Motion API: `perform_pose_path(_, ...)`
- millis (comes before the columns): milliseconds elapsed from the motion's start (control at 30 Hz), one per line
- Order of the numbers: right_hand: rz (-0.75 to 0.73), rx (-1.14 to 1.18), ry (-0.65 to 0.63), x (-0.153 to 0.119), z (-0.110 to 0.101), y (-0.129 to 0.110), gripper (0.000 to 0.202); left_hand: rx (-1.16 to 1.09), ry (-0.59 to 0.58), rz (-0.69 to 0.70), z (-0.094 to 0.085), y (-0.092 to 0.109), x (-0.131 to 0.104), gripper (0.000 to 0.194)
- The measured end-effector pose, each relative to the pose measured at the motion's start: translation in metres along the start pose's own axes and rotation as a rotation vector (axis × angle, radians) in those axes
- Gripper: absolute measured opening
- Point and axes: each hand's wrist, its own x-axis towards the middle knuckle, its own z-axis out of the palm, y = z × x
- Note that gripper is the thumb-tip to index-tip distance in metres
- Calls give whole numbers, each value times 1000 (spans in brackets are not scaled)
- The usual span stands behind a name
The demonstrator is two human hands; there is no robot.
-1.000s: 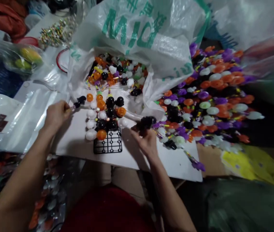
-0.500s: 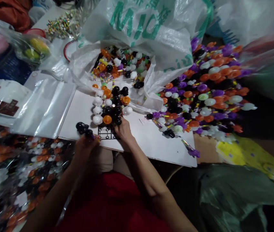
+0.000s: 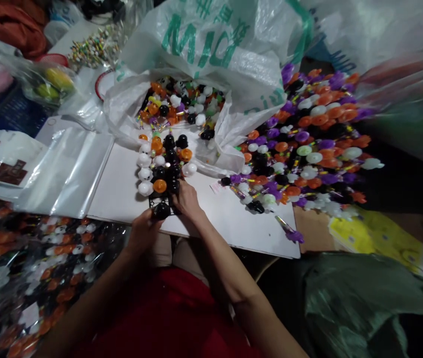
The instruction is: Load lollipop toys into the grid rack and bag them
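Observation:
A black grid rack stands near the front edge of the white board, its near cells showing. White, orange and black topped novelty sticks fill the rest of it in rows. My left hand is closed around a black-topped stick, its glossy round head just over the near cells; its shaft is hidden. At the rack's right side, my right hand is closed on the rack's edge, close to a black head. Its fingertips are partly hidden behind the toppers.
Behind the rack, a white bag with green lettering opens toward me, full of loose toppers. A big pile of sticks lies right. Clear plastic sleeves lie left, above bagged toppers. A single purple-topped stick rests near the board's right corner.
My left hand has moved right and brought the black-topped stick from beside the rack to over its near cells. My right hand stays at the rack's side. The view has shifted slightly.

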Motion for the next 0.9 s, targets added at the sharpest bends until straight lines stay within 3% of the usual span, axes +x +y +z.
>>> perform_pose_path(133,-44,228,34,-8,-14,3,21,-8,59,32,-1,15,5,18)
perform_pose_path(267,-64,563,11,-64,-27,11,29,5,73,56,16,26,-12,12)
perform_pose_path(333,-66,626,-12,-88,-35,8,25,60,-2,177,24,36,-21,8)
perform_pose_path(400,-77,669,58,-97,-42,3,21,138,-95,369,18,55,-18,17)
perform_pose_path(467,-41,715,202,-91,-49,2,17,205,-68,538,-3,82,4,20)
perform_pose_path(500,-6,730,267,-84,-52,3,16,228,0,600,-18,97,23,20)
perform_pose_path(567,78,729,347,-66,-55,12,20,257,191,621,-47,124,72,28)
perform_pose_path(633,145,705,324,-51,-52,24,26,332,206,593,-67,137,125,40)
perform_pose_path(733,227,718,232,-40,-37,38,29,417,-57,460,-71,124,180,41)
perform_pose_path(800,254,774,231,-39,-27,41,31,373,-170,369,-67,102,195,43)
perform_pose_path(900,201,787,254,-31,-17,38,33,202,-194,293,-67,75,200,50)
